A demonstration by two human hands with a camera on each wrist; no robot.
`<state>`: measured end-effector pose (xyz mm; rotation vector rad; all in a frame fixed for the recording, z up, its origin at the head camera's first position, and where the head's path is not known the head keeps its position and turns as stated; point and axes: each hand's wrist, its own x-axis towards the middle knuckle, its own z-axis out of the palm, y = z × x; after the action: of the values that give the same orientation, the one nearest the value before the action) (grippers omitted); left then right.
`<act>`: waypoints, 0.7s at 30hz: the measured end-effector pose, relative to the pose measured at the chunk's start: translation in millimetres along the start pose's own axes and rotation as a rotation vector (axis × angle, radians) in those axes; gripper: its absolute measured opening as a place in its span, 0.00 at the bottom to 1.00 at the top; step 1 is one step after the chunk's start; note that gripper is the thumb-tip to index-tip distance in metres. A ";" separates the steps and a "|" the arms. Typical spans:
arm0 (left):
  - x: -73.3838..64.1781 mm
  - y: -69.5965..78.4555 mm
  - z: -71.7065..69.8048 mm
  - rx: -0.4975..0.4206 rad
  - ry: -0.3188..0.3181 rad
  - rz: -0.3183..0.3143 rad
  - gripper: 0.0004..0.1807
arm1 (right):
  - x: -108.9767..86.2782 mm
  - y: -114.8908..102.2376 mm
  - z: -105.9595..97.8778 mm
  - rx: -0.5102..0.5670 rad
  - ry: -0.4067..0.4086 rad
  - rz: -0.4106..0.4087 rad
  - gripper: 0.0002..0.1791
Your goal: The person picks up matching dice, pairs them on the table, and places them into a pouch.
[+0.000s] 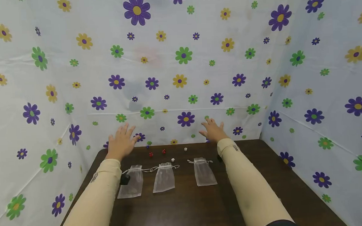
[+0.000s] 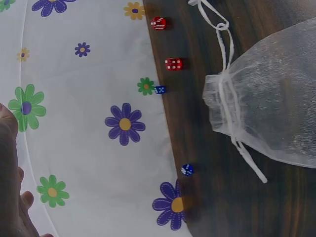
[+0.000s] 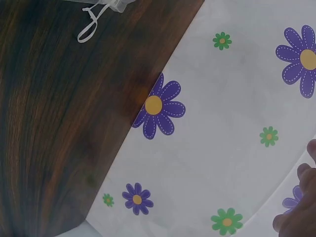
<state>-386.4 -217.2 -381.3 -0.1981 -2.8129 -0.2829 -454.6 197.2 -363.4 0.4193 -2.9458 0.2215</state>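
Observation:
My left hand [image 1: 120, 142] is held up over the far left of the table, fingers spread and nothing in it. Over the far right my right hand [image 1: 213, 130] is raised likewise, fingers apart and holding nothing. Between them lie two red dice [image 1: 150, 154], two white dice [image 1: 173, 160] and a blue die [image 1: 147, 146] near the back edge. The left wrist view shows a second blue die [image 2: 187, 170]. Three sheer white drawstring pouches lie flat: a left pouch [image 1: 135, 182], a middle pouch [image 1: 164, 178] and a right pouch [image 1: 204, 172].
The dark wooden table [image 1: 173, 214] meets a white sheet [image 1: 163, 66] printed with flowers at its back, and the sheet also hangs along both sides. White cords [image 1: 150, 169] of the left and middle pouches reach toward each other.

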 end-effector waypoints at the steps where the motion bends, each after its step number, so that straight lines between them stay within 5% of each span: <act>1: 0.6 0.2 -2.0 -0.006 0.004 0.000 0.35 | 1.4 -0.6 -1.1 0.000 0.000 0.000 0.33; 7: 4.5 2.9 -7.4 -0.025 0.014 0.022 0.34 | 0.3 -0.4 -6.3 0.009 -0.041 0.019 0.34; 21: 0.6 -1.2 4.0 -0.018 -0.018 0.017 0.34 | -6.3 1.5 1.9 0.013 -0.039 0.028 0.32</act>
<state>-388.4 -217.4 -385.0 -0.2298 -2.8258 -0.3039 -449.4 200.0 -366.6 0.3888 -2.9919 0.2386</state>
